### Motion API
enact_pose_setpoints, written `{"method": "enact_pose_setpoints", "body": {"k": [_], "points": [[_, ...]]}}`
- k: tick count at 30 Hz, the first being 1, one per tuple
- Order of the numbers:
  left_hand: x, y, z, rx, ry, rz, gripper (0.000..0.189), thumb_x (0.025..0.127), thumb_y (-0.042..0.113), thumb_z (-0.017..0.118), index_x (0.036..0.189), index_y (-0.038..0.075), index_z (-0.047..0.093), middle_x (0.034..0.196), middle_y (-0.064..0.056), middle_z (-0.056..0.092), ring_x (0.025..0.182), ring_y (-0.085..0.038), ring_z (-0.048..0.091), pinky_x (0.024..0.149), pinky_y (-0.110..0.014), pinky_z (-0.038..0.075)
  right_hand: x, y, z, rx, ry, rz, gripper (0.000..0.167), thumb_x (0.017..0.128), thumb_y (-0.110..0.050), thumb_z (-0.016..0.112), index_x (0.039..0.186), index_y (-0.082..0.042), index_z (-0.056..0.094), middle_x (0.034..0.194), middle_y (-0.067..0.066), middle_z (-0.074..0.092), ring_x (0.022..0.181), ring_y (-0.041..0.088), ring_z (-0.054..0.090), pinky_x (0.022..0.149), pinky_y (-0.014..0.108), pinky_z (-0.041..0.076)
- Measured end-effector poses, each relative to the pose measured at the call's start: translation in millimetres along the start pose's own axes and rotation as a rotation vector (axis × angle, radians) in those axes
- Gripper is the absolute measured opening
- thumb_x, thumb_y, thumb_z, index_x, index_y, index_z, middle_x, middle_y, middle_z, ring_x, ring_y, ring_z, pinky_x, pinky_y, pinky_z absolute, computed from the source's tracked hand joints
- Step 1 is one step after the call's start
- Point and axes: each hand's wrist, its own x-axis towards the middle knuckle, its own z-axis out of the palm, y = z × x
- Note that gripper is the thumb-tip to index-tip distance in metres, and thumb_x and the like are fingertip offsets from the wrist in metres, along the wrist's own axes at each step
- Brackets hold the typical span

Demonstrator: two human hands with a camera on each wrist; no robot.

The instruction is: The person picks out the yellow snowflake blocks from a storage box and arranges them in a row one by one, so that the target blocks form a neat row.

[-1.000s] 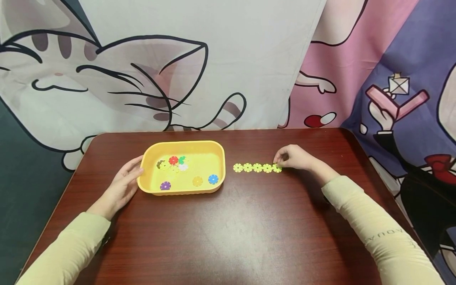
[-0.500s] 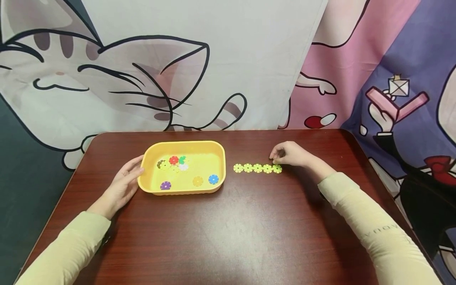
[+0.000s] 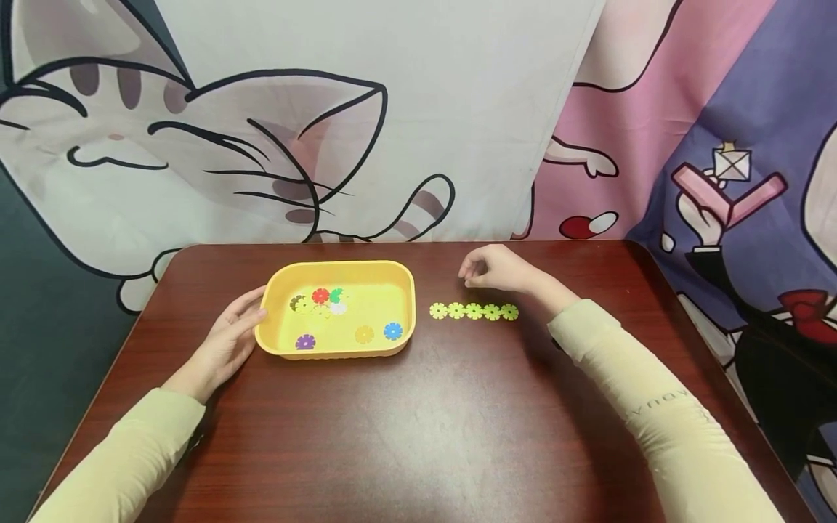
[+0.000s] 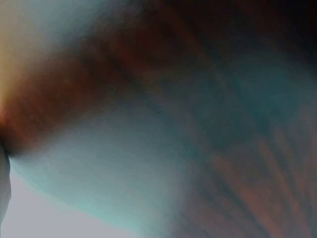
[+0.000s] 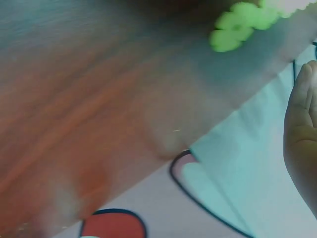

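Observation:
A row of yellow-green notched flower discs (image 3: pixel 474 311) lies joined edge to edge on the table; its end shows blurred at the top of the right wrist view. My right hand (image 3: pixel 500 269) hovers above and behind this row, fingers loosely bent, nothing visible between them. In the right wrist view, fingers (image 5: pixel 301 124) appear at the right edge. To the left stands a shallow yellow plastic tray (image 3: pixel 336 353). My left hand (image 3: pixel 225 341) holds its left end, thumb at the rim and fingers along the outer wall. The left wrist view is too blurred to show the grip.
Inside the tray lie loose discs, among them a red disc (image 3: pixel 320 296), a purple disc (image 3: pixel 305 341), a blue disc (image 3: pixel 393 331) and an orange disc (image 3: pixel 364 334). The brown table (image 3: pixel 418 436) meets a cartoon-printed cloth (image 3: pixel 471 109) at its back edge.
My right hand has left the right end disc of the row and moved left and up, away from the discs. The left hand and the tray have stayed in place.

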Motion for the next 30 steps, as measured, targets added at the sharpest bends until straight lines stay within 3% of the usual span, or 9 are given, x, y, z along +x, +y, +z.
{"method": "enact_pose_setpoints", "body": {"k": [7,18,30], "points": [[-0.5,-2.0,-0.3,-0.006,0.002,0.003,0.037,0.109,0.001,0.052,0.137,0.026,0.058,0.136,0.017,0.064,0.123,0.004,0.064,0.098,-0.015,0.058,22.6,-32.2,0.3,-0.008,-0.012,-0.056,0.013,0.091,-0.001,0.077,0.103,0.002,0.077,0.094,0.011,0.079,0.091,0.025,0.074,0.09,0.042,0.063],[-0.9,-2.0,-0.4,-0.002,-0.006,0.008,0.037,0.11,0.002,0.052,0.138,0.025,0.057,0.137,0.016,0.063,0.124,0.004,0.063,0.098,-0.015,0.057,55.5,-69.0,13.4,-0.019,0.013,-0.121,0.009,0.094,-0.008,0.078,0.102,-0.006,0.078,0.097,0.008,0.079,0.093,0.021,0.074,0.092,0.035,0.063],[0.0,0.6,1.2,0.005,-0.001,0.008,0.037,0.11,0.002,0.052,0.14,0.024,0.055,0.137,0.016,0.062,0.123,0.004,0.064,0.098,-0.015,0.058,83.1,-100.5,43.1,0.045,0.004,-0.165,0.012,0.096,-0.005,0.076,0.107,-0.001,0.078,0.103,0.009,0.079,0.096,0.02,0.073,0.091,0.028,0.062]]}}
